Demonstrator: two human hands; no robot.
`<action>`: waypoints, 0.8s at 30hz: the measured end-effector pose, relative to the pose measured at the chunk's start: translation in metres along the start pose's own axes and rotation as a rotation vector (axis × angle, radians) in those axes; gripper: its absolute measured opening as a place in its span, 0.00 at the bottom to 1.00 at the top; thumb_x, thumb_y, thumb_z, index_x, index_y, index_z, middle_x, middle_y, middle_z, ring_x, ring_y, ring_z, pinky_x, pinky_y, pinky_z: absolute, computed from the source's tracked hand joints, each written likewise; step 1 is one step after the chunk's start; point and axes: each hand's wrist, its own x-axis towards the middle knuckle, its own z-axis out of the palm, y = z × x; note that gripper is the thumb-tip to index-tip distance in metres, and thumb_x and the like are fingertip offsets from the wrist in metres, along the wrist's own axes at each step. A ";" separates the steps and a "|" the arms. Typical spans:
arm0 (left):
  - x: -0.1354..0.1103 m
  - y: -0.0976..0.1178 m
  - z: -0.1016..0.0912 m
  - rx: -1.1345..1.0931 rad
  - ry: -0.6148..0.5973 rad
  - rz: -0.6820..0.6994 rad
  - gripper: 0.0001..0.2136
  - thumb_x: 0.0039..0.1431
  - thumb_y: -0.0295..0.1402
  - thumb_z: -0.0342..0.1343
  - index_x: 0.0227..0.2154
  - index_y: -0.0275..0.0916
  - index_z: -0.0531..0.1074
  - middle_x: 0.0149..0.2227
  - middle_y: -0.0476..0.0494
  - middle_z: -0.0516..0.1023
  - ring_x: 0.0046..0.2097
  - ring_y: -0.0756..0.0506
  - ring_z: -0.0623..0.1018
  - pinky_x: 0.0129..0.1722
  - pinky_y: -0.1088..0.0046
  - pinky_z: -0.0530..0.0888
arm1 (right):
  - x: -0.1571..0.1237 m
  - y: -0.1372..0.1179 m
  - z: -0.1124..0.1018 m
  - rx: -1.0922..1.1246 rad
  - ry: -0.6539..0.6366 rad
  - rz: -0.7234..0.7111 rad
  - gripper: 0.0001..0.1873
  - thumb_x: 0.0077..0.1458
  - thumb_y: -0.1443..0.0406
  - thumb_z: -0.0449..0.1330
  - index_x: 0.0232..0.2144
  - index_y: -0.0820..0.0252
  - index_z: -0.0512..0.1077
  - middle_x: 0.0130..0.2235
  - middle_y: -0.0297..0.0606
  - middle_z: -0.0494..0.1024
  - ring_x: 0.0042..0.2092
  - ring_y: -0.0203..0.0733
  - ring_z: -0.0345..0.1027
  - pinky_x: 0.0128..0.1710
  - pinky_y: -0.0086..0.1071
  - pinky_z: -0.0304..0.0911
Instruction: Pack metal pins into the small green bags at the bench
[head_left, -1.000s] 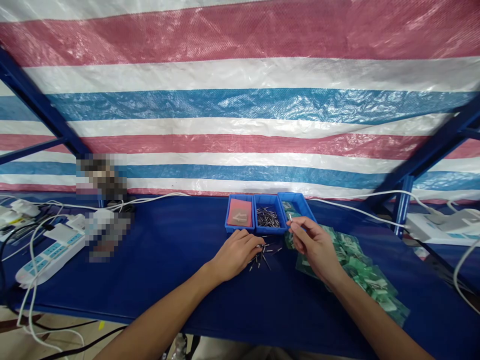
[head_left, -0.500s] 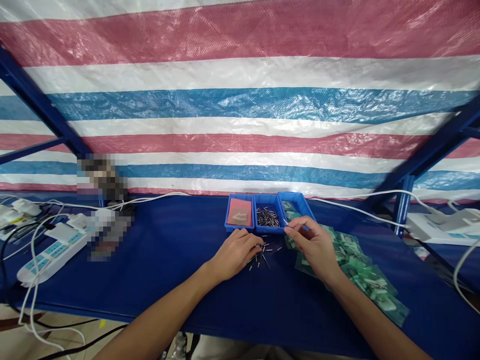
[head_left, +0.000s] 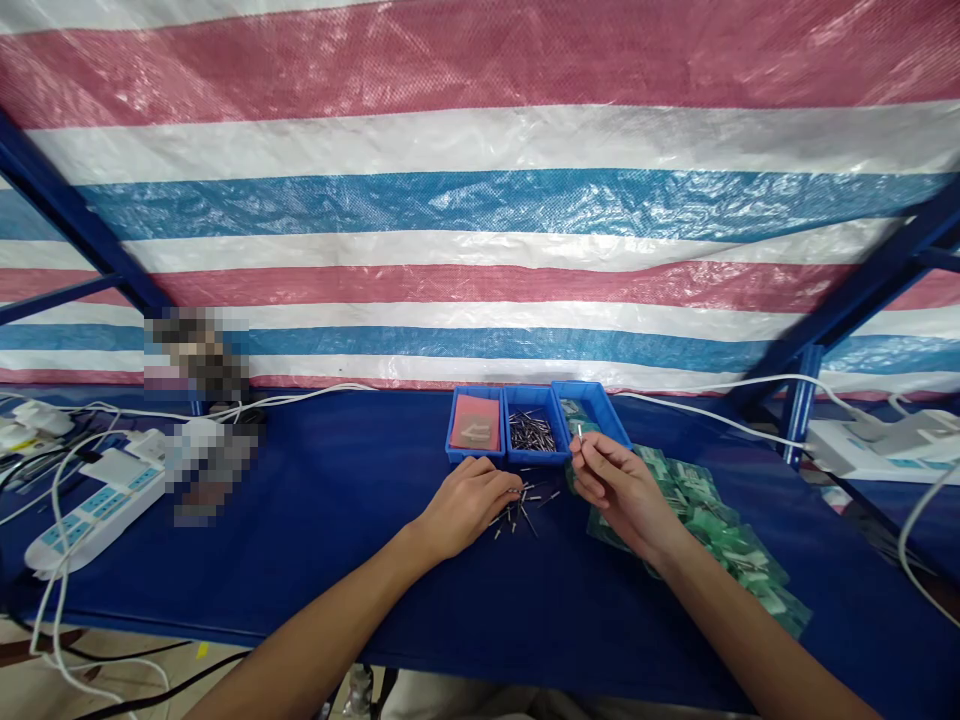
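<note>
My right hand point(head_left: 626, 490) is closed in a pinch, holding a thin metal pin point(head_left: 580, 433) almost upright near the front of the right blue bin point(head_left: 616, 422). On the table in front of the bins, my left hand point(head_left: 469, 505) rests with its fingers curled together at the edge of a small loose pile of metal pins point(head_left: 528, 515). What its fingertips hold, if anything, is hidden. More such pins point(head_left: 531, 432) fill the middle blue bin point(head_left: 566, 455).
The left blue bin point(head_left: 452, 447) holds pink sheets point(head_left: 474, 405) with small pale pieces on top. Green-tinted plastic packets point(head_left: 739, 550) lie spread beside my right forearm. Power strips point(head_left: 97, 515) with white cables stand at both sides. A striped sheet point(head_left: 480, 210) hangs behind.
My right hand has turned so that the pin in its fingers stands more upright. The left hand stays by the loose pile. The whole view has shifted slightly.
</note>
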 end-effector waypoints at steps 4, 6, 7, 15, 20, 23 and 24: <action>0.000 0.000 0.000 0.012 0.008 0.001 0.10 0.79 0.36 0.52 0.49 0.39 0.77 0.38 0.44 0.81 0.41 0.46 0.78 0.45 0.68 0.75 | -0.001 -0.001 -0.001 0.017 -0.012 0.017 0.16 0.58 0.53 0.75 0.37 0.58 0.80 0.32 0.34 0.70 0.23 0.27 0.49 0.20 0.27 0.45; 0.000 0.000 0.000 0.010 0.007 -0.001 0.11 0.79 0.37 0.52 0.49 0.39 0.77 0.38 0.44 0.81 0.41 0.46 0.79 0.44 0.69 0.75 | -0.001 -0.002 0.000 0.012 -0.014 0.021 0.16 0.58 0.53 0.74 0.37 0.58 0.80 0.32 0.34 0.70 0.24 0.28 0.49 0.20 0.27 0.45; 0.000 0.000 0.000 0.008 0.009 -0.001 0.11 0.78 0.37 0.52 0.48 0.39 0.77 0.38 0.44 0.81 0.41 0.46 0.79 0.44 0.69 0.75 | -0.001 -0.002 0.000 0.010 -0.013 0.022 0.16 0.58 0.53 0.74 0.37 0.58 0.80 0.32 0.34 0.71 0.24 0.28 0.49 0.20 0.27 0.45; -0.003 -0.007 0.003 -0.018 0.085 0.026 0.11 0.76 0.41 0.56 0.44 0.38 0.76 0.35 0.47 0.81 0.36 0.47 0.79 0.43 0.69 0.74 | 0.001 0.000 -0.002 0.015 -0.017 0.032 0.17 0.57 0.52 0.75 0.38 0.58 0.80 0.32 0.34 0.70 0.24 0.29 0.49 0.21 0.28 0.45; -0.003 -0.008 0.001 -0.028 0.103 0.038 0.11 0.77 0.41 0.55 0.43 0.38 0.76 0.34 0.49 0.82 0.34 0.48 0.79 0.42 0.69 0.74 | 0.004 -0.001 -0.004 -0.011 -0.003 0.000 0.18 0.56 0.51 0.75 0.37 0.58 0.80 0.32 0.33 0.70 0.24 0.28 0.51 0.21 0.27 0.45; -0.002 -0.007 -0.001 -0.008 0.103 0.044 0.13 0.78 0.42 0.53 0.43 0.38 0.77 0.33 0.48 0.82 0.33 0.49 0.79 0.41 0.70 0.74 | 0.005 -0.001 -0.005 -0.044 -0.002 -0.032 0.19 0.57 0.50 0.74 0.36 0.58 0.79 0.31 0.33 0.71 0.23 0.28 0.51 0.21 0.28 0.46; -0.001 -0.007 -0.002 -0.001 0.103 0.050 0.13 0.78 0.42 0.53 0.43 0.38 0.77 0.33 0.48 0.82 0.33 0.49 0.79 0.40 0.70 0.73 | 0.005 -0.001 -0.006 -0.065 0.000 -0.046 0.19 0.58 0.49 0.74 0.36 0.58 0.79 0.32 0.33 0.71 0.23 0.29 0.52 0.21 0.28 0.46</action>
